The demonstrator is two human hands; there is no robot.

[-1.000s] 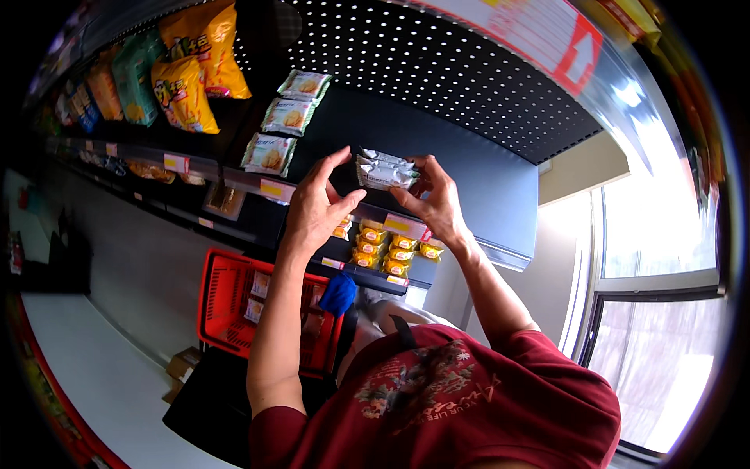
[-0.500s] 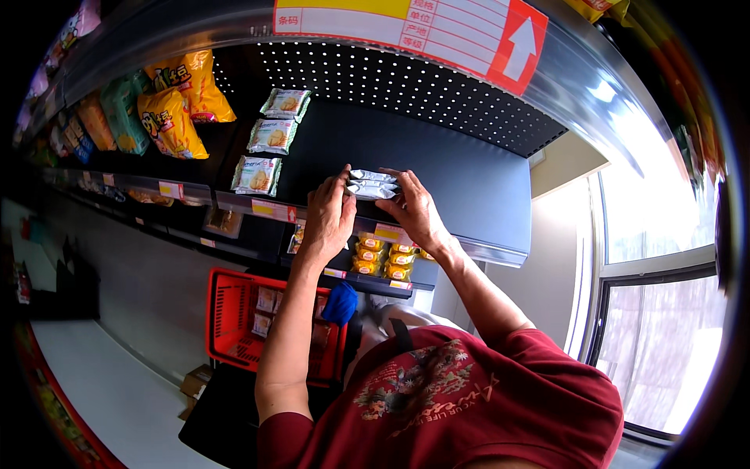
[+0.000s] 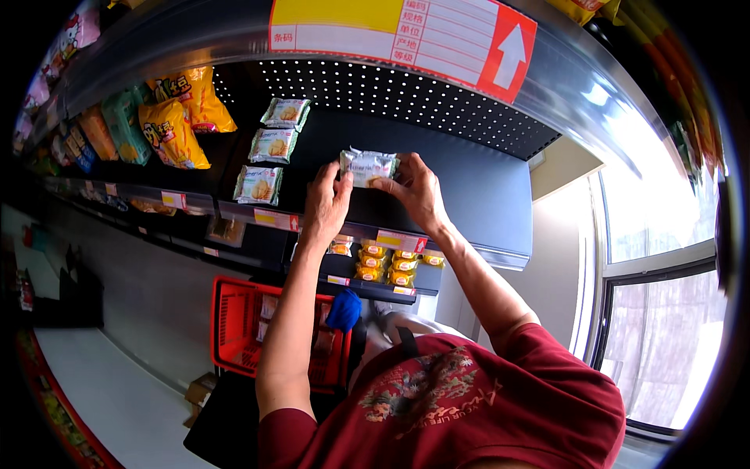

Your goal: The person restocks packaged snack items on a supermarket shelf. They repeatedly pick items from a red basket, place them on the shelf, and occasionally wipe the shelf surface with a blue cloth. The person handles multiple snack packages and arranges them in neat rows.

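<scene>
Between my two hands is a small stack of white-and-green biscuit packets, held above the black shelf with the front packet's printed face turned up toward me. My left hand grips the stack's left end, thumb and fingers closed on it. At the right end my right hand pinches it, with the thumb across the lower front. Just left of my hands, a row of matching biscuit packets lies on the shelf from front to back. How many packets sit behind the front one is hidden.
An upper shelf edge with a large label crosses above my hands. Yellow snack bags stand at the left. Yellow packaged cakes sit on the shelf below. Beneath, a red basket holds packets and a blue cloth. A window is at right.
The held packets have tipped from edge-on to face-up toward me, and my hands have turned with them. My view has shifted slightly.
</scene>
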